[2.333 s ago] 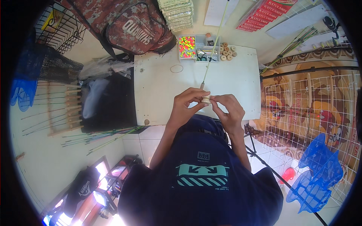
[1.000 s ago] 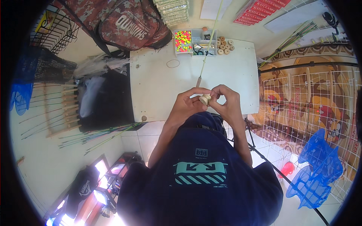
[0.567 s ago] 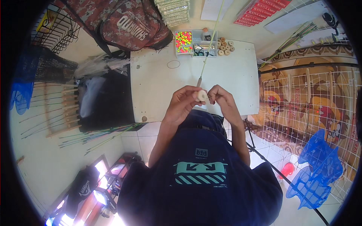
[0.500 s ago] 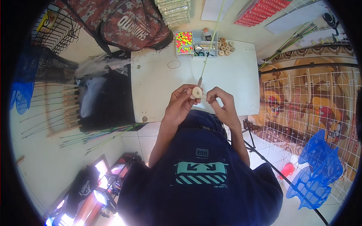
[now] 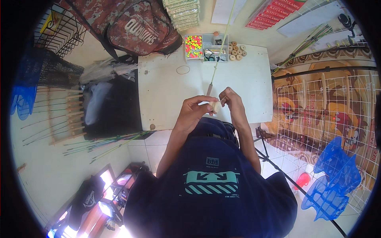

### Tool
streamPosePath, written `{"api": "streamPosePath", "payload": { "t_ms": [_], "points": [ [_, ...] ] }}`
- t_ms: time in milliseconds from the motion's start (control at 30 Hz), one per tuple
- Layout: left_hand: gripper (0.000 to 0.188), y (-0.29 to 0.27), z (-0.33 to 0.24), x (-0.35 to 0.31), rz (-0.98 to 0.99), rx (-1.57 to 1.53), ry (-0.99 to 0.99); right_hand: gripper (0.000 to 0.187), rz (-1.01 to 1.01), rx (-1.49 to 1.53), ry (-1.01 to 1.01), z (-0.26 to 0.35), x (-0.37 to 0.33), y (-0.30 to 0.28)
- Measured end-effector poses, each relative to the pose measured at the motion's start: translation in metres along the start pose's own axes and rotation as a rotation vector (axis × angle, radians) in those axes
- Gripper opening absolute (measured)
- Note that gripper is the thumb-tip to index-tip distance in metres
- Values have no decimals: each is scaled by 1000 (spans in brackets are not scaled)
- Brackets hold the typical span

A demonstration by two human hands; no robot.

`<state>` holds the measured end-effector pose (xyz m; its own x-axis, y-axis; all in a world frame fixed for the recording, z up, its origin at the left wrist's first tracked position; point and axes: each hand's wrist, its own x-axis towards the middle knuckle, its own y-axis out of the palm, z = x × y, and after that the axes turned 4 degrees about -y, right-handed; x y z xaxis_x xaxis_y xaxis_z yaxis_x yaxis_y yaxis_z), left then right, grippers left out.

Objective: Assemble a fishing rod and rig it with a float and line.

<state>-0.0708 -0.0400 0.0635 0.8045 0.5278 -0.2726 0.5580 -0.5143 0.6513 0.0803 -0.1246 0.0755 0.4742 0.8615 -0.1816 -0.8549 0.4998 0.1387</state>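
Above the table's near edge, my left hand pinches a pale round spool between thumb and fingers, its side now turned toward me. Close on its right, my right hand is closed, fingertips together on a thin pale strand beside the spool. What the strand is made of is too small to tell. Just beyond my hands lies a thin green fishing rod with a brownish grip, running away over the white table.
At the table's back sit a tray of bright floats, a grey compartment box with a small bottle, and several spools. A loop of line lies left. A camouflage bag stands at back left; blue nets hang right.
My left hand has turned the spool from face-up to edge-on and shifted it slightly right and nearer. My right hand has moved up and a little to the right.
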Motion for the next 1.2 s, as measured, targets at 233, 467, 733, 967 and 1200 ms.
{"api": "streamPosePath", "payload": {
  "t_ms": [233,467,733,967,1200],
  "points": [
    [21,-9,9,4,-147,-38,-29,13,174,-105,-234,7,-16,-3],
    [17,-14,8,5,-114,55,-46,16,-147,122,-193,-3,8,-14],
    [19,-20,2,8,-42,-319,-2,16,-278,-441,-22,-155,52,-96],
    [22,-16,-10,9,-45,-109,71,16,-239,-538,-54,-184,89,-102],
    [19,-25,3,15,-95,-311,-8,34,-290,-520,-63,-168,110,-81]
  ]
}}
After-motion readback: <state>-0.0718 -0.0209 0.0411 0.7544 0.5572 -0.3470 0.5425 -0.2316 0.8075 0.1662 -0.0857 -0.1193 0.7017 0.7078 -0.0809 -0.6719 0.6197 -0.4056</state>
